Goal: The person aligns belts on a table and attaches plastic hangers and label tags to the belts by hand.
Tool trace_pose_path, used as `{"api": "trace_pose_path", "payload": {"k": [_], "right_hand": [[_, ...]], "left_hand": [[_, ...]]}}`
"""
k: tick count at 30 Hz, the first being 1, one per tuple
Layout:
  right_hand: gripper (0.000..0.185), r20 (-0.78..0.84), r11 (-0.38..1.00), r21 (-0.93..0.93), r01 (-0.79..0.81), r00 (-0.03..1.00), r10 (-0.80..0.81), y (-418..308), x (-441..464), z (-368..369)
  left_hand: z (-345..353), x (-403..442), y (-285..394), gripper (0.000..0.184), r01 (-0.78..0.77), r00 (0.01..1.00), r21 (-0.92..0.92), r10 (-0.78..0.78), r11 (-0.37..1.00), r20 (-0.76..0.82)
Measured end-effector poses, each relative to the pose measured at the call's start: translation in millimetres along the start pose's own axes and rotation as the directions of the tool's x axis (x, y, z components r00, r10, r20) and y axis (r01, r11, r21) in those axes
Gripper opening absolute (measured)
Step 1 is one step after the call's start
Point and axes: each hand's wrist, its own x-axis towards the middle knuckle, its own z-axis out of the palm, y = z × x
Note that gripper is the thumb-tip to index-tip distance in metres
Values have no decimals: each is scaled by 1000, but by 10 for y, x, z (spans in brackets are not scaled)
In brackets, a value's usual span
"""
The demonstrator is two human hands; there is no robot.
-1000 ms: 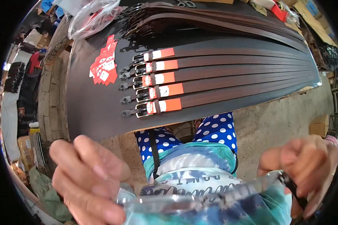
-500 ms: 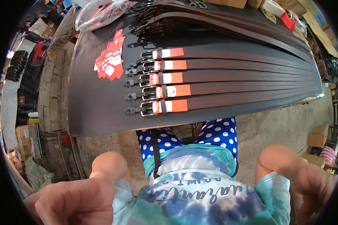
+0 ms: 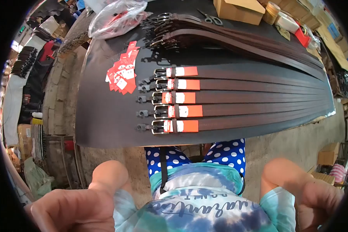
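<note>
My left hand (image 3: 73,210) is at the lower left, its fingers curled and partly cut off by the frame edge. At the lower right, my right hand (image 3: 317,201) is curled too, its fingertips out of sight. I cannot make out what either holds. Both hands are off the table, away from the goods. Several dark brown belts (image 3: 251,101) lie side by side on the black tabletop (image 3: 104,116), their buckles to the left, with red-and-white tags (image 3: 187,126) under the belt loops. Loose red tags (image 3: 123,71) lie in a pile to their left.
A bundle of brown belts (image 3: 220,38) lies at the back of the table. Beyond are scissors (image 3: 210,18), a cardboard box (image 3: 239,11), a tape roll (image 3: 272,12) and a clear plastic bag (image 3: 116,19). More belts (image 3: 25,62) hang at the far left.
My hands have moved apart and down toward the frame's lower corners. The clear strip seen between them earlier is out of view. The camera view has shifted, showing more of the table's back.
</note>
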Motion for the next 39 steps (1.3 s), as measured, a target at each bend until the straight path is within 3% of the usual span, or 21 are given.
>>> {"api": "trace_pose_path", "payload": {"k": [1,2,3,5,6,7,8,10,11,12,14,16,18,21,24,26,28,30,34,36,39], "right_hand": [[13,-154,917,-261,300,925,-347,136,-33,86],[13,-155,917,-248,312,922,-356,79,-28,34],[17,-59,979,-192,74,994,-87,-86,-28,-80],[29,178,901,-164,-401,887,427,-296,-96,-319],[29,189,910,-153,-385,892,410,-256,-189,-394],[17,148,874,-350,-336,902,406,-214,-329,-475],[12,104,795,-537,-281,913,394,-176,-477,-551],[26,66,627,-700,-341,844,533,-63,-725,-522],[20,-28,527,-699,-482,756,654,-72,-815,-470],[21,-143,385,-690,-612,637,757,-103,-888,-432],[26,-169,255,-745,-616,544,822,-16,-1089,-512],[27,-247,166,-717,-677,470,847,18,-1262,-572],[26,-313,89,-713,-696,429,847,33,-1425,-688],[21,-426,50,-548,-835,330,843,61,-1662,-917],[23,-536,-21,-18,-1000,-8,844,153,-1904,-1187],[29,-535,-20,114,-993,-78,841,286,-2089,-1389],[63,-460,-21,451,-892,-252,851,473,-2209,-1624],[72,-505,161,714,-681,-341,793,695,-2189,-1870],[67,-848,568,507,-649,-255,466,814,-1772,-2496],[46,-937,431,265,-863,-125,326,652,-1995,-3221],[23,-977,224,110,-968,-64,204,249,-1643,-3434]], "left_hand": [[-35,84,196,14,185,979,173,-197,967,56],[-58,121,341,13,340,919,350,-387,873,73],[-77,119,335,13,323,923,363,-375,874,82],[-194,-10,290,19,422,901,298,-359,856,-244],[-294,-118,238,24,462,850,247,-345,852,-398],[-418,-247,158,29,494,772,182,-333,850,-541],[-747,-479,-244,22,245,969,902,-83,356,-231],[-1028,-579,-539,22,632,711,769,-469,98,-524],[-1271,-740,-664,25,645,572,755,-582,-116,-578],[-1602,-1026,-813,26,558,611,822,-612,-116,-501],[-2042,-1368,-986,41,469,508,863,-742,-187,-437],[-2400,-1710,-1184,46,264,606,962,-765,-65,-218],[-2601,-1796,-1240,48,169,441,982,-884,-88,-155],[-2577,-1648,-1294,48,354,244,919,-932,-172,-268],[-2556,-1476,-1291,48,340,309,937,-931,-82,-194],[-2411,-1254,-1294,49,342,293,932,-928,-121,-228],[-2142,-973,-1268,50,334,303,937,-929,-105,-212],[-1777,-666,-1190,49,338,273,932,-933,-134,-233],[-1291,-404,-775,50,390,215,894,-922,-222,-322],[-1206,-422,-551,52,393,233,905,-935,-163,-269],[-1220,-703,-100,56,598,37,754,-930,-272,-365]]}}
